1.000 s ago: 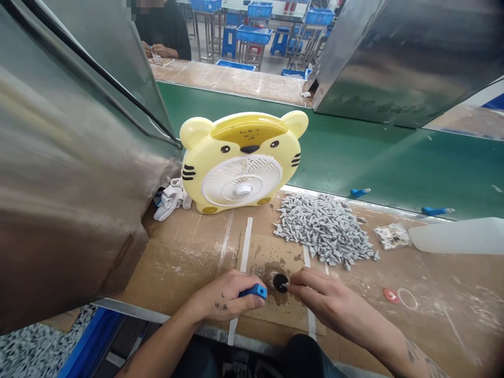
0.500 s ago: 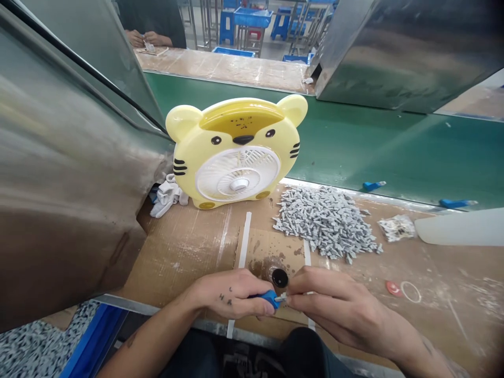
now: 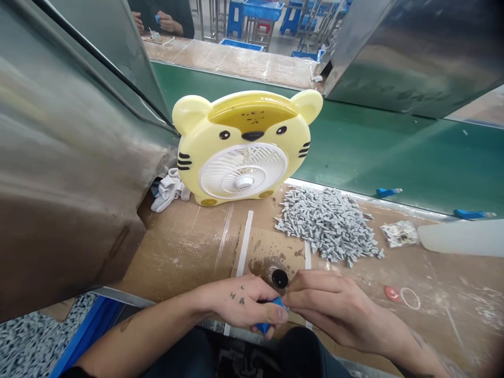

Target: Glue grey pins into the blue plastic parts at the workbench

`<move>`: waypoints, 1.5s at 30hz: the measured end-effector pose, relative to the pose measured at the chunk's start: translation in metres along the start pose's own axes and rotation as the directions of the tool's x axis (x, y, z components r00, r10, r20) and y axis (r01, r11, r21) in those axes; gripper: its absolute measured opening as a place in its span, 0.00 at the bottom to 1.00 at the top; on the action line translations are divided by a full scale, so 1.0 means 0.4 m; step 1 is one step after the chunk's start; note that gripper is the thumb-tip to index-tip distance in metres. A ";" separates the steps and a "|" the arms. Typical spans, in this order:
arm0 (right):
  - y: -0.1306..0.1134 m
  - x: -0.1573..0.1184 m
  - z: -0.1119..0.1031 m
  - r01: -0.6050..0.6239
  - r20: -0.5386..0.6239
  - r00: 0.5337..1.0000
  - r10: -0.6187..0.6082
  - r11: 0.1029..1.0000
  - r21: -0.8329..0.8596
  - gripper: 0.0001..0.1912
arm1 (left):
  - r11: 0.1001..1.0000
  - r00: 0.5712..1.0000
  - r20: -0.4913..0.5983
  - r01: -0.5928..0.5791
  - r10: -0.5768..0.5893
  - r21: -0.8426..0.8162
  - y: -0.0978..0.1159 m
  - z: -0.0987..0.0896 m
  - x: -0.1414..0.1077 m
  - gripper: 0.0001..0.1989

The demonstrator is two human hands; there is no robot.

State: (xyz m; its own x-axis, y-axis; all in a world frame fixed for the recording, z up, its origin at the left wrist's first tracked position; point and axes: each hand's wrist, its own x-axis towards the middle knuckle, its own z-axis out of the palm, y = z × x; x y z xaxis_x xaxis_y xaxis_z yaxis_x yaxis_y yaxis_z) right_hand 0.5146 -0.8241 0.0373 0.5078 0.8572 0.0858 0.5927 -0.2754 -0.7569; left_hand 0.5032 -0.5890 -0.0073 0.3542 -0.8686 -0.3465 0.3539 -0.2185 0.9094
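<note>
My left hand (image 3: pixel 249 303) is closed round a small blue plastic part (image 3: pixel 277 301), with the thumb lying over it; one end shows below the fingers. My right hand (image 3: pixel 333 303) meets it from the other side, its thumb and fingers pinched together at the part's upper end. What the right fingertips hold is hidden. Just beyond the hands stands a small clear container with a round black top (image 3: pixel 280 279). Further away lies a heap of small grey plastic pieces (image 3: pixel 328 223) on the cardboard-covered bench (image 3: pixel 189 252).
A yellow animal-faced fan (image 3: pixel 246 149) stands behind, beside a white glove (image 3: pixel 170 191). Two blue parts with pale tips, one a blue part (image 3: pixel 388 192), lie by the green belt (image 3: pixel 354 142). Metal panels (image 3: pixel 79 157) flank me. Across the belt, a person's hands (image 3: pixel 167 23) work.
My left hand has turned the blue part more upright, and its pale tip is now covered by my right fingers. The view has shifted slightly. The person opposite has raised a blue piece.
</note>
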 end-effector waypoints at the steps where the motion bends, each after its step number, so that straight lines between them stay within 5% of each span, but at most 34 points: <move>1: 0.001 0.002 0.000 0.005 -0.004 1.000 -0.005 1.000 -0.017 0.15 | 1.000 1.000 0.001 0.000 0.000 -0.028 -0.002 -0.003 0.006 0.20; 4: 0.014 0.013 -0.021 -0.001 -0.056 0.998 -0.005 0.994 -0.111 0.15 | 0.982 0.999 -0.051 -0.020 0.011 -0.188 -0.010 -0.027 0.025 0.16; 8: 0.085 0.036 -0.124 -0.095 -0.188 0.981 0.048 0.964 -0.248 0.11 | 0.918 0.980 -0.197 -0.085 0.007 -0.388 -0.034 -0.088 0.029 0.34; 13: 0.288 0.093 -0.313 -0.516 -0.507 0.819 0.270 0.732 -0.445 0.10 | 0.690 0.879 -0.476 -0.322 -0.038 -0.649 -0.084 -0.118 -0.012 0.27; 17: 0.454 0.165 -0.382 -0.577 -0.508 0.798 0.323 0.652 -0.493 0.08 | 0.680 0.846 -0.527 -0.338 -0.084 -0.651 -0.129 -0.090 -0.041 0.27; 20: 0.512 0.198 -0.386 -0.577 -0.467 0.810 0.354 0.616 -0.535 0.08 | 0.692 0.779 -0.625 -0.427 -0.046 -0.583 -0.156 -0.072 -0.047 0.28; 24: 0.503 0.192 -0.364 -0.566 -0.446 0.822 0.354 0.598 -0.567 0.12 | 0.711 0.723 -0.690 -0.466 -0.037 -0.527 -0.169 -0.066 -0.041 0.27; 30: 0.494 0.211 -0.274 -0.432 -0.193 0.898 0.396 0.707 -0.560 0.08 | 0.685 0.790 -0.609 -0.408 -0.067 -0.604 -0.159 -0.064 -0.008 0.26; 35: 0.492 0.232 -0.254 -0.463 -0.216 0.886 0.411 0.747 -0.478 0.10 | 0.711 0.847 -0.532 -0.366 -0.013 -0.600 -0.162 -0.057 -0.006 0.23; 40: 0.370 0.157 -0.246 -0.418 -0.289 0.896 0.337 0.859 -0.296 0.13 | 0.765 0.786 -0.614 -0.437 0.068 -0.473 -0.175 -0.054 -0.006 0.23; 45: 0.222 0.058 -0.141 -0.417 -0.348 0.853 0.389 0.909 -0.008 0.17 | 0.772 0.778 -0.623 -0.442 0.077 -0.456 -0.177 -0.046 0.006 0.24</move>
State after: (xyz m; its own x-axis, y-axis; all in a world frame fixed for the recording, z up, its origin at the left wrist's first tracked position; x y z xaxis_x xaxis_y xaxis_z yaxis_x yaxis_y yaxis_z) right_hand 0.6142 -0.8533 0.0086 0.8809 0.4732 0.0044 0.3320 -0.6114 -0.7183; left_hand 0.4950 -0.5675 -0.0767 0.8424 -0.4158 -0.3426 0.5117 0.4182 0.7505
